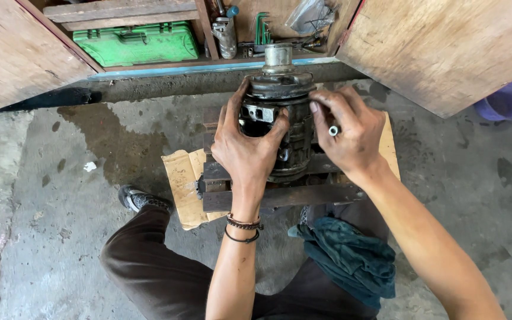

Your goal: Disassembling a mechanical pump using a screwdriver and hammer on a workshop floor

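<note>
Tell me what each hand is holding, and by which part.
Left hand grips the greasy cylindrical motor housing by its side. Right hand pinches a small silvery metal piece between its fingers, fingertips touching the housing's other side.

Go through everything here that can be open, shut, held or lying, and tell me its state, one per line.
Grimy dark cylindrical metal housing: upright on metal bars, side opening exposed.
Left hand: gripping the housing's side.
Right hand: closed around a small silver tool, touching the housing.
Wooden cabinet doors: open.
Green plastic tool case: shut, lying on the shelf.
Teal cloth: crumpled on the lap.
</note>
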